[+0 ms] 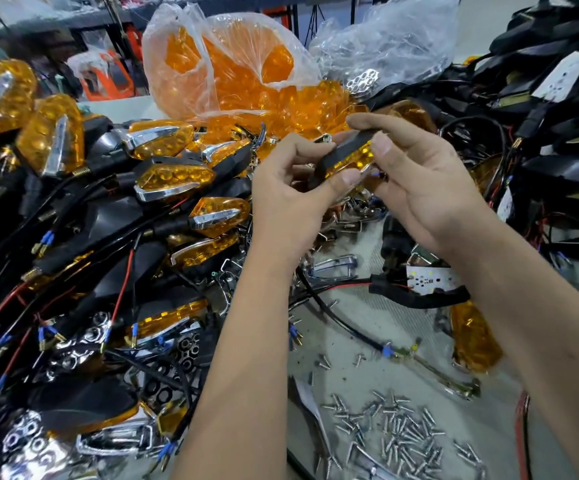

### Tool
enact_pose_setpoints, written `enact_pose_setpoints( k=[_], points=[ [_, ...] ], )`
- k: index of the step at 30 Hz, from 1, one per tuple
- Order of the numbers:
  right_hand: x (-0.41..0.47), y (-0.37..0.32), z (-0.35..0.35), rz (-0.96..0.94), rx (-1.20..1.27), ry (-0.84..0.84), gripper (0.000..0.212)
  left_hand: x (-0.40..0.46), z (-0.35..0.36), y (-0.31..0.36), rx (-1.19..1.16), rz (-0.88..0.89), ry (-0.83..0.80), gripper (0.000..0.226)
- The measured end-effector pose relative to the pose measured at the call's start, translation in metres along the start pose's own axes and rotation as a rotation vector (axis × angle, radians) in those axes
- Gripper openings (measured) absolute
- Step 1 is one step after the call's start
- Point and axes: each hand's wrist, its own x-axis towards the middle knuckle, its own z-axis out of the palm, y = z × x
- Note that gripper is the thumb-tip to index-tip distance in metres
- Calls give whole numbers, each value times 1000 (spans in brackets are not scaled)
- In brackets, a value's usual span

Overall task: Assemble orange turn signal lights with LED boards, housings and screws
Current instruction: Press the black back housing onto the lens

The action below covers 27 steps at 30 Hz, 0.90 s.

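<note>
Above the loose steel screws (395, 431) on the bench, we pinch a slim turn signal (345, 157), faceted glossy orange lens in matte black housing, between left hand (293, 199) and right hand (426, 188), its long axis rising rightward.

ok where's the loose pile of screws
In the head view the screws lie on the bench at the bottom right, between the two forearms, below the white LED board.

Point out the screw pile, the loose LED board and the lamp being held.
screw pile (398, 433), head view, middle of heap.
LED board (431, 280), head view, white face.
held lamp (352, 161), head view, orange lens.
</note>
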Motion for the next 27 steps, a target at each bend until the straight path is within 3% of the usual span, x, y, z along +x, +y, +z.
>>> enact_pose_setpoints(
  k=[4,17,22,27],
  points=[
    [-3,2,-6,17,-20,-37,40,2,-12,-2,19,3,-16,29],
    [-5,-2,-3,-82,-185,33,30,0,-13,-5,-69,-38,-63,25],
    [-5,-6,7,18,59,-50,40,-2,-3,1,-302,-52,-74,26],
    [-5,-8,17,24,-58,-69,36,-1,8,6,-582,-131,-25,20]
  ],
)
